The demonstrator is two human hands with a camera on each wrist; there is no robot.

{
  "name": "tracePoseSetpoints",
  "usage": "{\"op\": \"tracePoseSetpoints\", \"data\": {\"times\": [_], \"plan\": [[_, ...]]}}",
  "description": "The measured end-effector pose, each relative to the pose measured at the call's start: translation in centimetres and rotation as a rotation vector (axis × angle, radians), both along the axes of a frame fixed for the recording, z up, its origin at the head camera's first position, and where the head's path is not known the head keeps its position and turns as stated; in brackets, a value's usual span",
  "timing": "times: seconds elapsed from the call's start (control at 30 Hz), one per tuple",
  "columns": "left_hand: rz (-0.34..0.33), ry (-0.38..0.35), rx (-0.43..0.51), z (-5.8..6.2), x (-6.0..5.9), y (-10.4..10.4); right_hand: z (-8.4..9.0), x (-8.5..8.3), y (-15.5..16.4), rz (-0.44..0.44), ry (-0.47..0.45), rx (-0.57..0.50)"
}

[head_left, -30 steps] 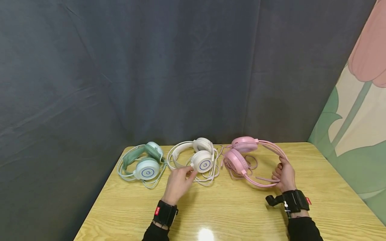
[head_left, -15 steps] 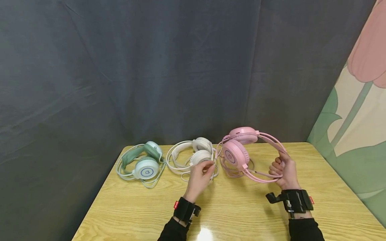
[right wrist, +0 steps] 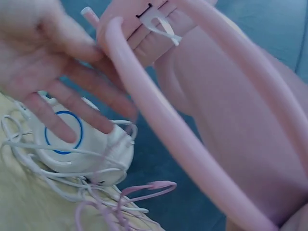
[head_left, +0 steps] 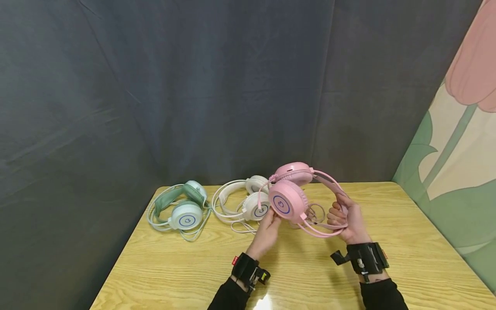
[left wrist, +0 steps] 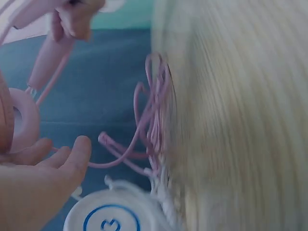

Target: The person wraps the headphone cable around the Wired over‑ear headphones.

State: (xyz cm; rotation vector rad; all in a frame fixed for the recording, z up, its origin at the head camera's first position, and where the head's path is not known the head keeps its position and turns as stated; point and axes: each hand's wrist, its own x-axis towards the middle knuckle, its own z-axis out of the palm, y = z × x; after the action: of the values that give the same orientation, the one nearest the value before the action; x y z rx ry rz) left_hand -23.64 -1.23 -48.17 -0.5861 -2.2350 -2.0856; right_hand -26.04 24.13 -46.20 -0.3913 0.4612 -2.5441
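Pink headphones [head_left: 299, 199] have shifted left since half a second ago, toward the left hand [head_left: 265, 232].
Right hand [head_left: 350, 219] curls firmly round their headband [head_left: 329, 184], holding them raised above the table [head_left: 310, 275]; the left hand's fingers extend, spread, at the near ear cup [head_left: 286, 200], beside the white headphones [head_left: 253, 203]. Hands stand apart, the pink pair between.

We see pink headphones [head_left: 284, 198] made of smooth, shiny hard plastic, but their head pad [right wrist: 231, 106] looks soft and dull, like fake leather. The pink cord [left wrist: 156, 115] looks smooth and rubbery. We see smooth plastic on the white headphones [head_left: 253, 206] and green headphones [head_left: 186, 217] too. Our table [head_left: 174, 267] looks like streaky wood, with one glossy spot. The dark curtain [head_left: 232, 86] is matt, creased cloth.
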Motion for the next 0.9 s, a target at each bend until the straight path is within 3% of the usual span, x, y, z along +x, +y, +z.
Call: {"op": "tracePoseSetpoints", "data": {"times": [0.1,0.17,0.23,0.47,0.6,0.77,0.83,0.9], "plan": [[-0.012,-0.083,0.176,-0.1,-0.1,0.2,-0.2,0.0,-0.4,0.003,-0.002,0.021],[0.007,-0.119,0.242,-0.3,-0.2,0.1,-0.4,0.0,-0.5,0.005,-0.001,0.031],[0.04,-0.123,0.249,-0.4,-0.2,0.0,-0.5,0.0,-0.6,0.003,0.006,0.037],[0.213,-0.07,0.084,-0.6,-0.2,-0.1,-0.2,0.2,-1.1,-0.013,-0.046,0.003],[0.252,-0.047,-0.018,-0.7,0.1,0.5,0.1,0.5,-1.8,-0.067,-0.123,-0.004],[0.278,0.083,-0.316,-0.3,0.7,0.8,0.2,0.9,-2.9,-0.248,-0.169,0.103],[0.278,0.181,-0.457,-0.1,0.9,0.8,0.1,1.0,-3.2,-0.307,-0.169,0.14],[0.244,0.249,-0.544,0.0,1.0,0.9,0.1,1.0,-3.5,-0.366,-0.165,0.171]]}}
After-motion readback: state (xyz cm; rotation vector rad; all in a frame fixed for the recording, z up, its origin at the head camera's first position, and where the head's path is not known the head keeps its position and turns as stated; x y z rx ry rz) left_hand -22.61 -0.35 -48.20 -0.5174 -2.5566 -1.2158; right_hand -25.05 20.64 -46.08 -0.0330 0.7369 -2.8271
